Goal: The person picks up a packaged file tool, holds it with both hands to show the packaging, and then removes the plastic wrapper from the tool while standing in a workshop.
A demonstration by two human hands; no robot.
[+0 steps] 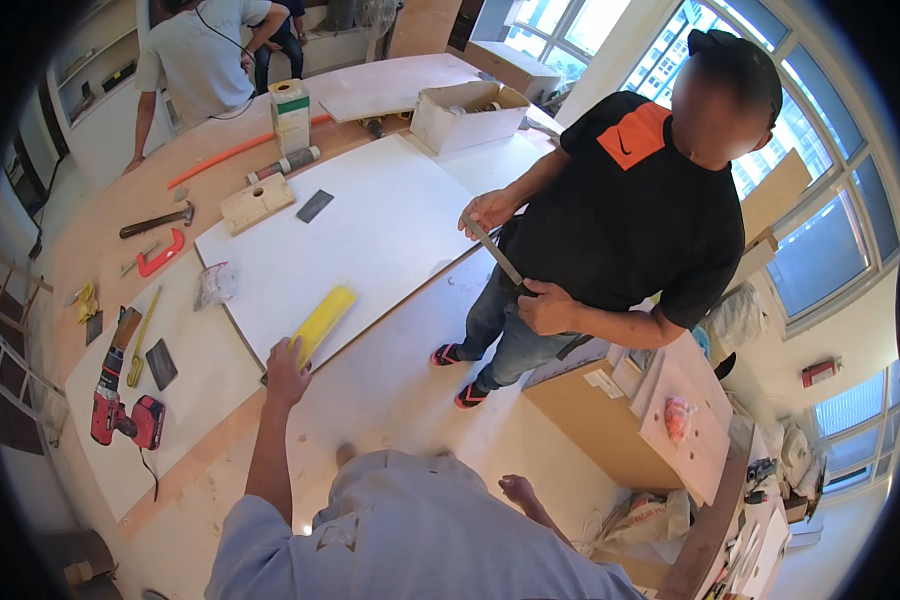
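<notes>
My left hand (289, 371) grips the near end of a yellow brush-like tool (326, 322), blurred at its far end. This tool lies low over the corner of a white board (345, 217) on the workbench; I cannot tell if it touches. My right hand (519, 490) hangs at my side over the floor, fingers curled, with nothing visible in it. Left of the left hand are a clear plastic bag (216, 285), a dark flat plate (161, 365), a yellow tape measure (135, 369) and a red cordless drill (124, 416). A wooden block (258, 202) rests on the board's far edge.
A co-worker (645, 210) stands across from me at the board's right edge, holding a flat metal file-like bar (495, 251). A claw hammer (157, 221), red clamp-like frame (161, 253) and white carton (465, 120) sit on the bench. A cabinet (592, 420) stands at right.
</notes>
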